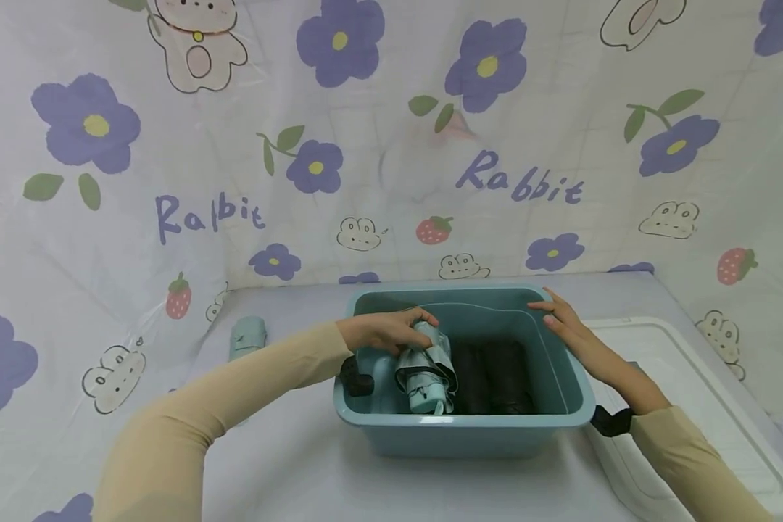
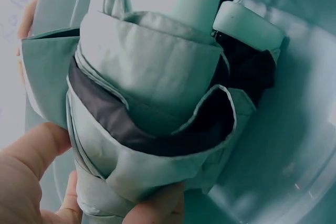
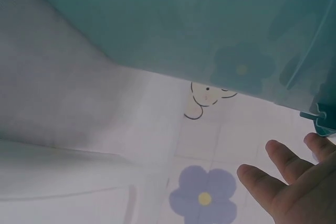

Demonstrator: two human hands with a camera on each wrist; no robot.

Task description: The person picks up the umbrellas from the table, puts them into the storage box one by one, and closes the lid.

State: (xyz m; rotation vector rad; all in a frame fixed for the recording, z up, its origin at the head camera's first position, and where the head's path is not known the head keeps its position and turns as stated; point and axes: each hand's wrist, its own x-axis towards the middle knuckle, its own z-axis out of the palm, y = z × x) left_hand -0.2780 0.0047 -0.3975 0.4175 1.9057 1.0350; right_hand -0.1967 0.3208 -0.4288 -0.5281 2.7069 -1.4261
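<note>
My left hand point(image 1: 391, 330) holds a folded pale blue umbrella point(image 1: 427, 388) inside a blue-green plastic bin point(image 1: 463, 420). Thumb and fingers pinch it around one end in the left wrist view, where loose fabric with a dark underside bunches around the umbrella point(image 2: 152, 72). Right beside it lies a second pale umbrella point(image 2: 249, 27) with a white handle end. Two dark bundles point(image 1: 507, 377) fill the bin's middle right. My right hand point(image 1: 570, 330) is at the bin's right rim, its fingers extended; in the right wrist view they are spread near the bin point(image 3: 157, 24).
A white lid point(image 1: 705, 406) lies on the table to the right of the bin. Another pale blue folded bundle point(image 1: 248, 335) is on the table at left, partly behind my left sleeve. A flower-and-rabbit-patterned sheet point(image 1: 391, 188) hangs behind.
</note>
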